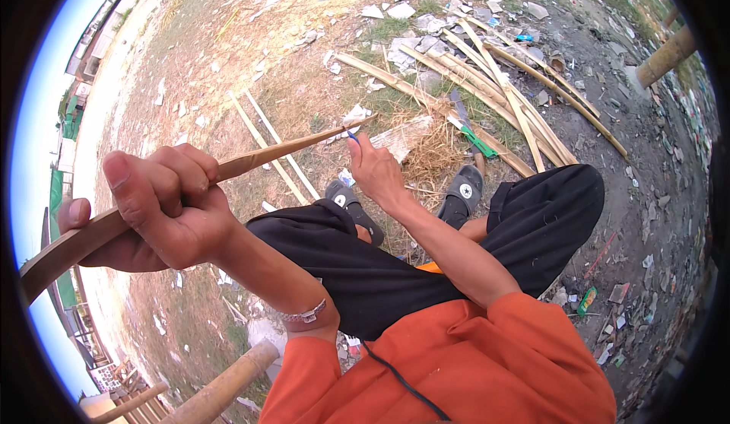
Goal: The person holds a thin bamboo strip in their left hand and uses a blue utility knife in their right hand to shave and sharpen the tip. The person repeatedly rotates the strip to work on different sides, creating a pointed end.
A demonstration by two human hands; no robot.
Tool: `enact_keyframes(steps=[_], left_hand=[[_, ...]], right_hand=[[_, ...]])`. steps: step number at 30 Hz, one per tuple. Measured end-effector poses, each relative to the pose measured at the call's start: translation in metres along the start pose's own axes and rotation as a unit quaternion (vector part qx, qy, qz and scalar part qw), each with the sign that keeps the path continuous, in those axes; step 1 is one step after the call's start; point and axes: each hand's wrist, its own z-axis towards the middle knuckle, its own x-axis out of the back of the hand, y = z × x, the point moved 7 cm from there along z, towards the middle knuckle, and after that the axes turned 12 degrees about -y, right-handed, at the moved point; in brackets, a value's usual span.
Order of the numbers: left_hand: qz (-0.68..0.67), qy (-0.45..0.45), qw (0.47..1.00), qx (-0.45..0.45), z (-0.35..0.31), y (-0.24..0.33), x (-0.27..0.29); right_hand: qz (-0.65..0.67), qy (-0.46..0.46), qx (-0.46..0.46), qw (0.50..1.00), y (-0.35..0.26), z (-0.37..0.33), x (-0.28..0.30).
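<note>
My left hand [171, 203] is raised at the left, its fingers wrapped round a long split bamboo strip [266, 154]. The strip's near end runs past the hand to the lower left; its far end narrows to a point in front of me. Close below that tip, my right hand [378, 171] is closed, pinching a small blue object [353, 136] against or beside the strip. Too little of the blue object shows to tell its kind. Fibrous straw-coloured shavings [430, 154] lie on the ground beyond my right hand.
Several bamboo strips [487, 89] lie in a pile at the far right. Near them rests a knife with a green handle [479, 142]. Two thin pale strips [266, 139] lie left of my feet. Bamboo poles [668, 57] stand at the right and lower left [228, 382].
</note>
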Motion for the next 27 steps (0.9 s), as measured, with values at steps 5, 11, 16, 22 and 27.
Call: enact_keyframes(steps=[5, 11, 16, 22, 27], left_hand=[[-0.01, -0.013, 1.0, 0.005, -0.001, 0.002, -0.002], [-0.002, -0.01, 1.0, 0.002, 0.005, -0.002, -0.006], [0.012, -0.004, 1.0, 0.026, -0.005, 0.002, 0.0], [-0.022, -0.009, 1.0, -0.006, 0.0, -0.002, -0.001], [0.032, 0.054, 0.998, 0.015, -0.004, 0.0, 0.006]], right_hand=[[-0.021, -0.024, -0.057, 0.998, 0.044, 0.016, -0.012], [-0.031, -0.008, -0.039, 0.999, 0.058, 0.021, -0.023], [-0.058, 0.006, -0.01, 0.998, 0.022, 0.03, -0.018], [-0.053, 0.046, -0.039, 0.997, 0.065, 0.053, -0.029], [-0.071, 0.056, -0.032, 0.995, 0.064, 0.043, -0.039]])
